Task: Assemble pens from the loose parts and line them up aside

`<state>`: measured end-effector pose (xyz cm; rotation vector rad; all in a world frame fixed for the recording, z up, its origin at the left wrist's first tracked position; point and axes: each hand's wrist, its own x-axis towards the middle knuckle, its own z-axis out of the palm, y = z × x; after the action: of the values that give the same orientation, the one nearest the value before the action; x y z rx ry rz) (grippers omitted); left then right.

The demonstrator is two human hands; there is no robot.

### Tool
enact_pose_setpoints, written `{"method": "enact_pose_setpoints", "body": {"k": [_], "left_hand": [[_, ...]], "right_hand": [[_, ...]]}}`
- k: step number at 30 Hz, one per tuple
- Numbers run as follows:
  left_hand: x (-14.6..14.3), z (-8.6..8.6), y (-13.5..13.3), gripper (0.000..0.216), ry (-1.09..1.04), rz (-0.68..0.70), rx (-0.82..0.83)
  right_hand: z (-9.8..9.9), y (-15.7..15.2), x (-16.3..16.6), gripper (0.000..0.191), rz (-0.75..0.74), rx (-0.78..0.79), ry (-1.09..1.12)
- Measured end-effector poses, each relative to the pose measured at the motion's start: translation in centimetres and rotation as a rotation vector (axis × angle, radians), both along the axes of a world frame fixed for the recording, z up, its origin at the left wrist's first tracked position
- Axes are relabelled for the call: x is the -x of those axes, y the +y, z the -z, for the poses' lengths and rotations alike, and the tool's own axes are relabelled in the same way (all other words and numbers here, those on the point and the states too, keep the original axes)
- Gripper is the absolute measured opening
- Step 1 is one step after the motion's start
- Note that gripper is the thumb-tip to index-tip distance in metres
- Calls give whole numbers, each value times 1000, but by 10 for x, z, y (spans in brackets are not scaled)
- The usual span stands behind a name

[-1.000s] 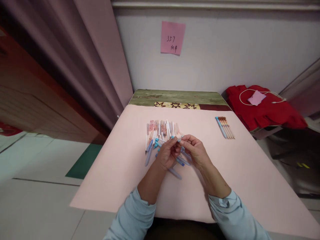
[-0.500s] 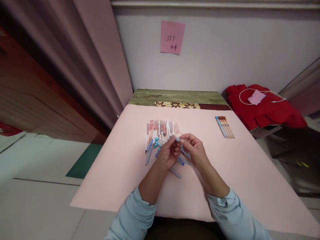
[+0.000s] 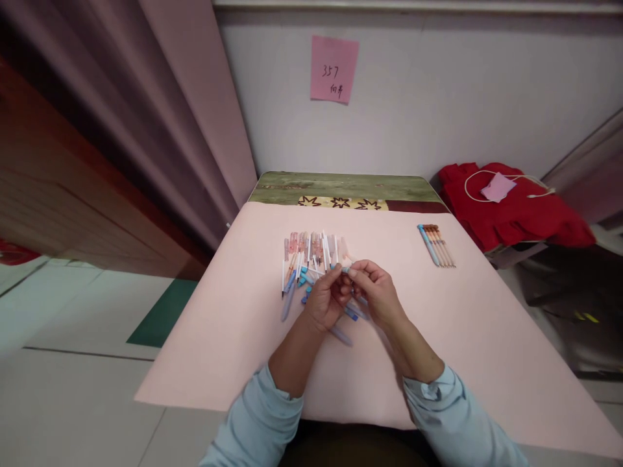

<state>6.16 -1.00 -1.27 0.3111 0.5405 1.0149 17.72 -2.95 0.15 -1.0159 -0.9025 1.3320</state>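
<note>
Above the near side of a spread of pen parts, my left hand [image 3: 327, 299] and my right hand [image 3: 378, 290] meet. Thumbs and fingertips of both hands pinch a small light-blue pen part [image 3: 346, 269], mostly covered by the fingers. Beyond them lie pinkish patterned pen barrels [image 3: 293, 243] and white pen refills [image 3: 326, 251] with dark tips. Left of my left hand are a bluish translucent barrel [image 3: 288, 303] and bright blue pieces [image 3: 302, 277]. Another pale barrel [image 3: 341, 335] lies under my left wrist. Some parts beneath the hands are hidden.
At the right of the pink-covered table [image 3: 195, 363], several pens [image 3: 438, 246] lie side by side, one blue and the others tan with brown tops. Past the right edge is red cloth [image 3: 516, 217] with a white cable [image 3: 472, 194]. A wall with a pink note [image 3: 334, 68] stands behind.
Both hands stay together in almost the same place. The fingers shift slightly around the small light-blue part, and less of it shows now. The pen parts on the table look unmoved.
</note>
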Motion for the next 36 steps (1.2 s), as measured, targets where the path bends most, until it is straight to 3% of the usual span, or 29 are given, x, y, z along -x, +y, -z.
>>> {"method": "enact_pose_setpoints", "body": {"k": [5,10,14,20,25,36], "left_hand": [[5,-5,1,20,-219,61,109],[2,-6,-2,27,-136,59,95],[-2,-2,-2,33,-45,73,43],[-1,5,3,37,-130,24,51],[-1,5,1,21,-127,2,61],[-1,4,1,10,-126,-76,39]], "right_hand": [[-6,-7,5,20,234,-261,-352],[-7,-10,7,20,366,-482,-752],[-7,-9,7,14,393,-541,-853],[-5,-10,3,12,596,-635,-877],[-2,-9,5,10,425,-619,-1027],[-2,-11,6,16,460,-629,-998]]}}
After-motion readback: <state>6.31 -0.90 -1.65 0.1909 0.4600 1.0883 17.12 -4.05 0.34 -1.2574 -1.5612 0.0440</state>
